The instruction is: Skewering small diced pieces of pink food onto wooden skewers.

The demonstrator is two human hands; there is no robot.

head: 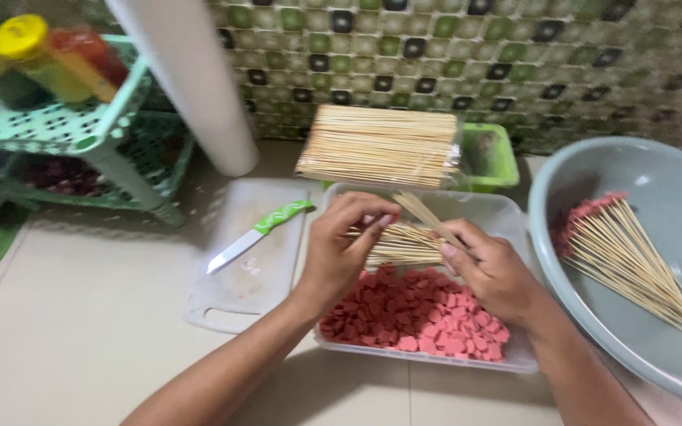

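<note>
Pink sausage slices point(416, 312) fill the near half of a clear plastic tub point(507, 211) on the floor, and both hands work just above them. The front wall of the tub is partly covered by the forearms, and the far half is hidden behind the hands and a loose heap of bamboo skewers point(404, 244) lying inside it. Whether a slice sits between the fingertips cannot be made out.

The left hand point(341, 248) is curled, its fingertips pinched together over the skewer heap. The right hand point(491, 272) grasps a few skewers point(428, 214) that slant up and away from it.

Behind the tub, a wrapped bundle of skewers point(380, 146) rests across a green plastic container point(491, 156), most of which it hides. To the right, a grey-green basin point(641, 170), cut off by the frame's edge, holds finished skewers point(633, 256) with pink pieces at their far ends. To the left lies a white cutting board point(230, 312) with a green-handled knife point(258, 235) on it.

The floor is pale beige tile; the wall behind is a mosaic of small green and dark squares. A white pipe point(191, 79) rises at the wall, and a mint plastic rack point(80, 126) beside it carries blurred bottles point(33, 55) with yellow and blue caps.
</note>
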